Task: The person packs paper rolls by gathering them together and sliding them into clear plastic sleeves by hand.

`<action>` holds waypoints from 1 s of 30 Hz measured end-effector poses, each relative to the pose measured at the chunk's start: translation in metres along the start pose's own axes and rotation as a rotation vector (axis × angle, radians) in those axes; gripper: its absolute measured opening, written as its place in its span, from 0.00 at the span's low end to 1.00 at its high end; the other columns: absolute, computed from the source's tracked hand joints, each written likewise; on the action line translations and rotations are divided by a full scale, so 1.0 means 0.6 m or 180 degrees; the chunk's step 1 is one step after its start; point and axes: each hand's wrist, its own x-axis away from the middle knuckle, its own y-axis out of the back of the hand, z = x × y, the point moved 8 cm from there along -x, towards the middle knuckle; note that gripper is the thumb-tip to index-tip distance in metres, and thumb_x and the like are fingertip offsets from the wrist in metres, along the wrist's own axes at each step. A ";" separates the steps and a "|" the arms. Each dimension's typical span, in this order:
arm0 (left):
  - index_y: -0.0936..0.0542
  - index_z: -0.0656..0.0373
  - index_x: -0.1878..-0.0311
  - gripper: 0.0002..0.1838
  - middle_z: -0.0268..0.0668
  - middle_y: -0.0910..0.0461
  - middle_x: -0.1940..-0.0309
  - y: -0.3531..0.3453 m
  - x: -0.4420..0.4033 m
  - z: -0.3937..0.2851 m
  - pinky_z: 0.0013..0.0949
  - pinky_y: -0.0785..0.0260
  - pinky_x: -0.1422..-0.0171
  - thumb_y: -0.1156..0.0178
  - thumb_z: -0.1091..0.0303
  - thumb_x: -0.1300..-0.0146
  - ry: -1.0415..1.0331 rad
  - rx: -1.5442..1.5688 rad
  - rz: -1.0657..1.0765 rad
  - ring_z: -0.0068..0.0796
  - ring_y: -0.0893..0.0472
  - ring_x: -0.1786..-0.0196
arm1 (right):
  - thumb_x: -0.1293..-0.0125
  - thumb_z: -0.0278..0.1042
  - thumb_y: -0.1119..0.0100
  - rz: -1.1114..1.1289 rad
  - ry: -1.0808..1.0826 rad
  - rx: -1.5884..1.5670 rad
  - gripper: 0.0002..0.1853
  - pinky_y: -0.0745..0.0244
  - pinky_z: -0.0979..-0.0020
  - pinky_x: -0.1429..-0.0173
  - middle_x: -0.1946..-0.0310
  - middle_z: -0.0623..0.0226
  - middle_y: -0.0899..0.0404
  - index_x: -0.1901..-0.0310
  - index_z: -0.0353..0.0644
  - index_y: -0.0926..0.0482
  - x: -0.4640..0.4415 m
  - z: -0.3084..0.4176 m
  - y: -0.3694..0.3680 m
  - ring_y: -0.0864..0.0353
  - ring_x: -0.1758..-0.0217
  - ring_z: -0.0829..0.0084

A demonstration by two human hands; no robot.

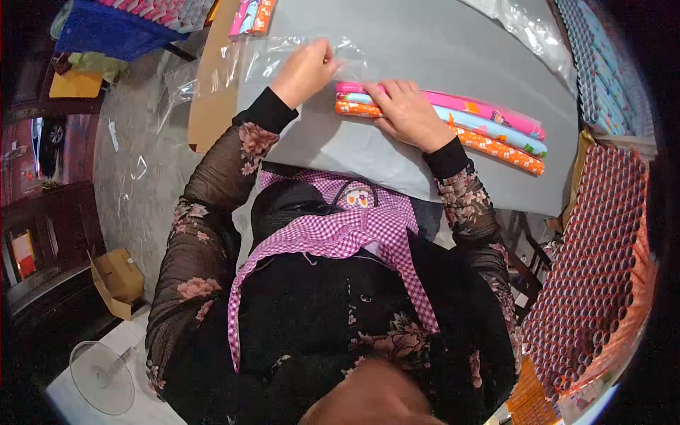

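Three patterned rolls, pink (pixel 496 114), light blue (pixel 489 130) and orange (pixel 494 147), lie side by side on the grey table (pixel 397 35). My right hand (pixel 407 112) rests over their left part, with the fingers bent across the pink and blue rolls. To the left, my left hand (pixel 308 71) has its fingers closed in a pinch at the edge of a clear plastic bag (pixel 262 64). This bag lies flat and spreads leftward past the table edge.
More patterned rolls (pixel 251 15) lie at the table's top left. Clear plastic (pixel 531 25) covers the upper right. Large stacks of rolls (pixel 591 276) stand at the right. An open cardboard box (pixel 119 278) and a round stand (pixel 101 377) are at the lower left.
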 end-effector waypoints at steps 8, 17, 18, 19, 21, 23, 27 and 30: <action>0.22 0.64 0.65 0.07 0.40 0.20 0.77 -0.025 0.009 0.035 0.34 0.28 0.67 0.39 0.69 0.39 0.0583 0.1145 0.0392 0.30 0.18 0.73 | 0.46 0.36 0.33 -0.0052 0.0041 0.0084 0.35 0.30 0.58 0.44 0.53 0.56 0.27 0.36 0.42 0.32 -0.003 0.004 0.005 0.27 0.50 0.55; 0.21 0.63 0.65 0.05 0.49 0.18 0.69 -0.012 0.006 0.061 0.42 0.26 0.60 0.39 0.72 0.41 0.0292 0.0871 0.0127 0.49 0.17 0.63 | 0.45 0.33 0.34 0.0088 -0.0111 -0.0106 0.37 0.33 0.56 0.39 0.46 0.53 0.28 0.34 0.37 0.36 -0.032 0.026 0.054 0.29 0.45 0.52; 0.20 0.63 0.65 0.05 0.49 0.18 0.70 -0.014 0.011 0.060 0.42 0.26 0.60 0.39 0.72 0.41 0.0334 0.1000 0.0176 0.49 0.17 0.64 | 0.44 0.34 0.35 0.0009 -0.0080 -0.0106 0.36 0.33 0.56 0.39 0.46 0.53 0.28 0.34 0.37 0.36 -0.034 0.028 0.059 0.29 0.45 0.53; 0.20 0.63 0.65 0.05 0.49 0.18 0.70 -0.016 0.017 0.056 0.42 0.26 0.60 0.40 0.72 0.41 0.0369 0.1129 0.0217 0.49 0.17 0.64 | 0.44 0.34 0.35 -0.0075 -0.0047 -0.0096 0.36 0.33 0.57 0.39 0.47 0.53 0.28 0.33 0.37 0.36 -0.034 0.029 0.064 0.29 0.45 0.53; 0.20 0.63 0.64 0.05 0.49 0.18 0.69 -0.022 0.027 0.045 0.43 0.26 0.59 0.40 0.72 0.41 0.0464 0.1230 0.0269 0.49 0.17 0.63 | 0.43 0.35 0.35 0.0121 -0.0184 -0.0070 0.35 0.33 0.57 0.39 0.46 0.54 0.28 0.34 0.38 0.36 -0.032 0.015 0.049 0.29 0.45 0.53; 0.19 0.63 0.64 0.05 0.49 0.18 0.69 -0.031 0.039 0.043 0.43 0.25 0.59 0.40 0.72 0.41 0.0584 0.1319 0.0303 0.49 0.18 0.63 | 0.42 0.35 0.36 0.0099 -0.0190 -0.0076 0.35 0.33 0.57 0.40 0.46 0.54 0.27 0.34 0.38 0.35 -0.027 0.005 0.034 0.29 0.45 0.53; 0.19 0.65 0.57 0.09 0.44 0.17 0.67 -0.037 0.061 0.035 0.36 0.26 0.60 0.41 0.72 0.38 0.0258 0.0978 0.0216 0.38 0.18 0.66 | 0.42 0.34 0.36 0.0102 -0.0202 -0.0163 0.34 0.32 0.57 0.41 0.47 0.53 0.27 0.34 0.38 0.35 -0.022 -0.011 0.013 0.28 0.46 0.53; 0.19 0.65 0.56 0.10 0.45 0.19 0.63 -0.049 0.068 0.033 0.35 0.26 0.57 0.43 0.74 0.39 0.0149 0.1104 0.0157 0.38 0.18 0.63 | 0.43 0.32 0.35 0.0069 -0.0188 -0.0126 0.33 0.31 0.57 0.42 0.49 0.53 0.26 0.36 0.38 0.34 -0.019 -0.011 0.006 0.27 0.47 0.53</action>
